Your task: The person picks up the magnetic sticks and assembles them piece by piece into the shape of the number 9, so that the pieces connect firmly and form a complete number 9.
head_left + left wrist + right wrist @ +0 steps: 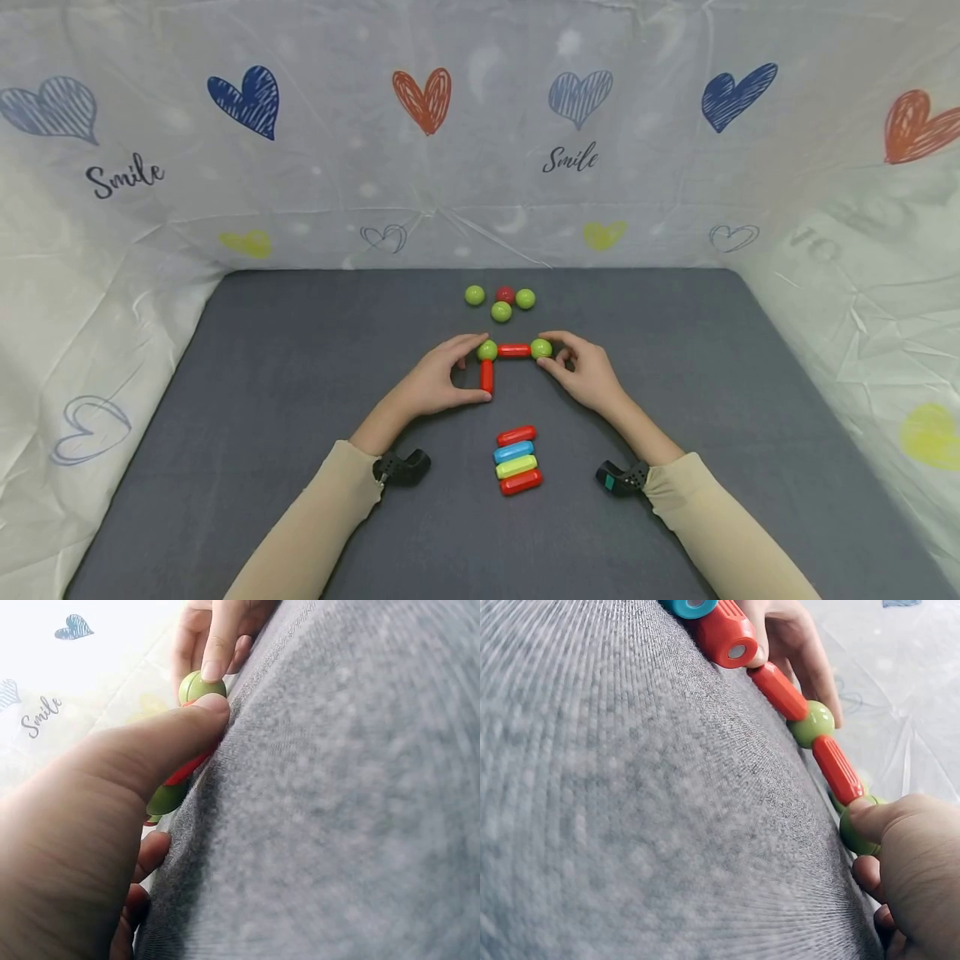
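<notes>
Two red toy rods and two green balls form a right-angled corner on the grey cloth. My left hand (435,383) spans the left side, its thumb at the near end of one red rod (487,377) and its index finger at the corner green ball (487,350). A second red rod (514,351) runs from that ball to another green ball (541,348). This end ball is pinched between thumb and index finger of my right hand (587,377). In the right wrist view, both rods meet the corner ball (812,724).
Beyond the hands lie several loose balls, green (475,295) and one red (505,296). Closer in, a row holds red rods (521,482), a blue rod (513,452) and a yellow-green rod (516,467). A patterned white sheet (480,183) hangs behind the grey surface (300,333).
</notes>
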Demonstrator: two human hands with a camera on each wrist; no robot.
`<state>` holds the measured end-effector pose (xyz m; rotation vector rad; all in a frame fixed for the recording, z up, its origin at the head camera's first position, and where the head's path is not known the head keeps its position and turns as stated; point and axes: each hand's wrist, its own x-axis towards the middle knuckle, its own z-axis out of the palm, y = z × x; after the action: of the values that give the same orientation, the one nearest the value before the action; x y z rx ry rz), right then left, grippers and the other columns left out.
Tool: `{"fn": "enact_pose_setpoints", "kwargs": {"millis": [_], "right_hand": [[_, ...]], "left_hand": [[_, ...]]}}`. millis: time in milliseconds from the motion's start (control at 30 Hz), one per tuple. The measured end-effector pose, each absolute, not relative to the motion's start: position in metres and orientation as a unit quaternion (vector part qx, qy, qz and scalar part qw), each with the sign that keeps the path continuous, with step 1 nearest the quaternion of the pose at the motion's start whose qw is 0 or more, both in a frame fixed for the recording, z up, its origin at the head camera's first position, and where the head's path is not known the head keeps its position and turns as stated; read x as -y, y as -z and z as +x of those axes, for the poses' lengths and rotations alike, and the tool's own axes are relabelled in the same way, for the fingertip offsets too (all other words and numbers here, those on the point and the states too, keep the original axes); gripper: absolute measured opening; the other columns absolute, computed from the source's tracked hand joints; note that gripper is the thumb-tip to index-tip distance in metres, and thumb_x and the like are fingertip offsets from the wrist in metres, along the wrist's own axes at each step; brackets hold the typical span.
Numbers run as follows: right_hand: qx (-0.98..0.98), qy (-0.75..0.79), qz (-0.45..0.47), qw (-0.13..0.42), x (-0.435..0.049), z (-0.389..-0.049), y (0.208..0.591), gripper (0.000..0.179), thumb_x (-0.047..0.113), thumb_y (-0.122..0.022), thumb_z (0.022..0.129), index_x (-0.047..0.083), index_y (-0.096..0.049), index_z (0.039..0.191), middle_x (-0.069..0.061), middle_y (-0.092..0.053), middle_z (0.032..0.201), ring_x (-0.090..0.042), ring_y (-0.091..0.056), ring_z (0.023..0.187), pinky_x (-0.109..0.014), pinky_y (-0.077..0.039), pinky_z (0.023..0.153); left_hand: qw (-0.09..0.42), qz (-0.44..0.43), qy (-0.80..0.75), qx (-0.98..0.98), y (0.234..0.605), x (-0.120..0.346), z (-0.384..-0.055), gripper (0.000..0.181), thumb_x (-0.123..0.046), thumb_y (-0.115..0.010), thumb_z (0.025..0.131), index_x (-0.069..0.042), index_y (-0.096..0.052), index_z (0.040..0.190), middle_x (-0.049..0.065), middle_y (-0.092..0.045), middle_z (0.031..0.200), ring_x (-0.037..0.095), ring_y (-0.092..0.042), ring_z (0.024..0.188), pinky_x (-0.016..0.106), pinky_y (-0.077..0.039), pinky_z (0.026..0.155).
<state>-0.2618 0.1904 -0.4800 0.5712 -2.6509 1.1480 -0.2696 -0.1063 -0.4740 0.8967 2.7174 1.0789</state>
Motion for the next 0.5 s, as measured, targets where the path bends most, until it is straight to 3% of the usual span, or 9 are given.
{"fn": "enact_pose_setpoints", "kwargs": {"millis": [500], "right_hand": [[0.901,-0.388,0.171,0.091,-0.1856,-0.2629,0.4788,0.041,0.020,-0.079,0.099,0.008,-0.070,0.137,0.002,-0.061,0.070,-0.012,-0.050,0.060,-0.030,-0.040,0.062]], "left_hand": [[0.034,0.292,-0.336,-0.895,0.4739,0.1069,-0.2718,0.092,-0.041,-0.088,0.089,-0.015,-0.042,0.164,0.007,-0.057,0.147,0.016,-0.054,0.096,0.040,-0.047,0.089]]}}
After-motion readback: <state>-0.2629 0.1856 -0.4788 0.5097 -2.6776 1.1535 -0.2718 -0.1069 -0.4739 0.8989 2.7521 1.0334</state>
